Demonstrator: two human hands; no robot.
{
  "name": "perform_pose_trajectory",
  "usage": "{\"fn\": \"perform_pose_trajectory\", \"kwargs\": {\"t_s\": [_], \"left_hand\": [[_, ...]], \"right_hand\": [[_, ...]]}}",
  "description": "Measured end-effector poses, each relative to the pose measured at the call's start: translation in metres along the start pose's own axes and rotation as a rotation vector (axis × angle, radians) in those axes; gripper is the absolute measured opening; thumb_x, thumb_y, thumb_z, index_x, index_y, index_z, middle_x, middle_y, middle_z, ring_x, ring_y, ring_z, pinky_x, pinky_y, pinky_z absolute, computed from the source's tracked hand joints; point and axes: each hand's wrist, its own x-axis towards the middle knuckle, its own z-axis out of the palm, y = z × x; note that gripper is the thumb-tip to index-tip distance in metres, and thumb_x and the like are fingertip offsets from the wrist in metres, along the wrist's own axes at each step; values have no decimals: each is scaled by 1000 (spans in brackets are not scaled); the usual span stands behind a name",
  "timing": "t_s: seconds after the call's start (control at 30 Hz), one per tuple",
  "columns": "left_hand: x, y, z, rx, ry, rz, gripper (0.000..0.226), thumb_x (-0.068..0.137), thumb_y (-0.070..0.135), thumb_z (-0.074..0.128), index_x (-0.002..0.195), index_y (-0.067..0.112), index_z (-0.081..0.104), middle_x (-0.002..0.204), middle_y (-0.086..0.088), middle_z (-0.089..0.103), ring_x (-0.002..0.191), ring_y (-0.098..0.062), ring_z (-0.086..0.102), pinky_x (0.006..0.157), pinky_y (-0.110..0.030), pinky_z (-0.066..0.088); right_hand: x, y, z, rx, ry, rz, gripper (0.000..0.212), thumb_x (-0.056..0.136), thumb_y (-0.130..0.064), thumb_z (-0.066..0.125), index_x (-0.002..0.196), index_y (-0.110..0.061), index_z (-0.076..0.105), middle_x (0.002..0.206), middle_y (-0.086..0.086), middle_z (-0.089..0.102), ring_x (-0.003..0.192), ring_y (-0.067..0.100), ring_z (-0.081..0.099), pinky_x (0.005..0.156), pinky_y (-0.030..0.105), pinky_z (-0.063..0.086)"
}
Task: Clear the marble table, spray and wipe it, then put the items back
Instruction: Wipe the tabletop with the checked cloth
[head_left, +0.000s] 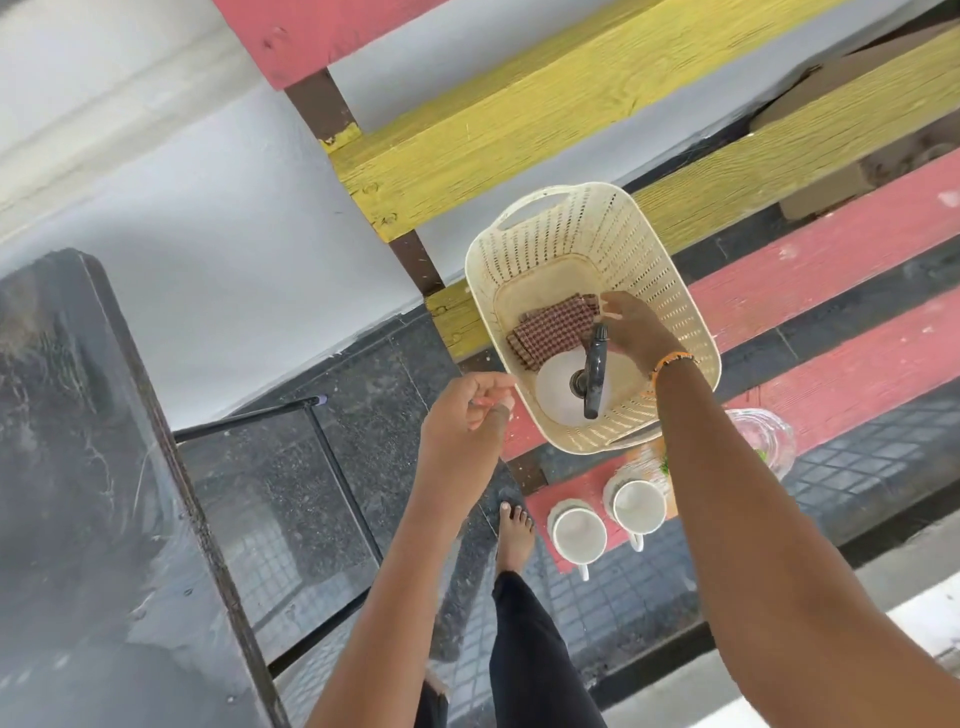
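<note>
Spray bottle (582, 382) stands in the cream basket (670, 291) on the painted bench, checked cloth (553, 330) lying beside it. Right hand (631, 330) is inside the basket, fingers loosely extended, touching the trigger head, gripping nothing visibly. Left hand (467, 410), loosely curled and empty, hovers just outside the rim. Marble desk (78, 467) lies well left. Right hand is nearer; trigger's long axis points toward the person.

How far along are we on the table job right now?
Clearing looks done: the marble table shows nothing on its visible top, and two mugs sit on the red bench. In hand: the right hand reaches into the basket at the checked cloth and spray bottle; the left hand holds nothing. Left: wiping, possibly spraying, and returning items.
</note>
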Motion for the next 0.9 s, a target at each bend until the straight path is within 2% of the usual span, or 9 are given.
{"fn": "perform_pose_trajectory", "kwargs": {"t_s": [0.07,0.1,0.2,0.3,0.4,0.57,0.67,0.8,0.9], "left_hand": [[5,-3,1,0,4,-2,20,91,21,53,100,37,62,95,20,64,79,16,58,67,-12,39],[7,-5,1,-3,8,-6,20,91,22,53,99,37,63,96,20,64,80,16,59,69,-13,39],[12,-10,-1,-6,25,-15,19,92,24,54,98,38,63,97,20,64,82,13,60,73,-15,39],[13,-14,-3,-9,38,-24,19,92,22,54,99,38,63,97,22,64,84,12,60,74,-15,41],[13,-16,-8,-3,44,-29,17,92,24,54,99,37,63,96,23,64,84,11,60,74,-13,41],[9,-10,-18,-2,46,-3,20,93,23,53,97,40,61,97,24,63,85,12,60,70,-9,41],[4,-1,-31,-43,88,10,21,93,22,53,98,41,62,99,23,62,83,10,61,61,1,40],[-2,14,-49,-94,134,47,21,94,22,52,95,41,61,102,24,62,94,6,59,65,-2,40],[-8,25,-62,-152,169,121,23,94,16,50,98,37,59,107,22,59,98,7,57,74,-9,39]], "right_hand": [[21,0,9,5,-36,56,45,91,-1,50,134,0,39,137,21,45,125,36,47,105,49,41],[29,1,13,4,-31,77,37,90,-2,53,126,0,44,128,22,49,119,36,51,100,47,44],[40,2,19,-113,24,105,17,84,-10,65,86,-3,51,87,10,53,90,23,51,67,30,44],[44,2,17,-177,60,120,42,77,-11,73,53,-12,38,56,3,39,54,19,39,37,17,30],[42,0,14,-197,58,76,47,73,-13,76,46,-14,37,50,1,33,47,14,31,43,25,23],[24,-30,7,-141,60,-96,22,72,-8,74,74,-12,52,68,0,49,66,15,45,54,24,37],[2,-71,-6,-187,82,-298,21,71,-5,73,80,-10,54,81,5,56,75,17,49,64,26,38],[-48,-126,-15,-81,59,-492,23,75,-7,72,78,-9,50,77,-1,52,74,15,50,60,22,39],[-90,-155,-5,20,-50,-557,25,79,-11,71,79,-9,46,82,4,48,78,16,46,68,26,38]]}}
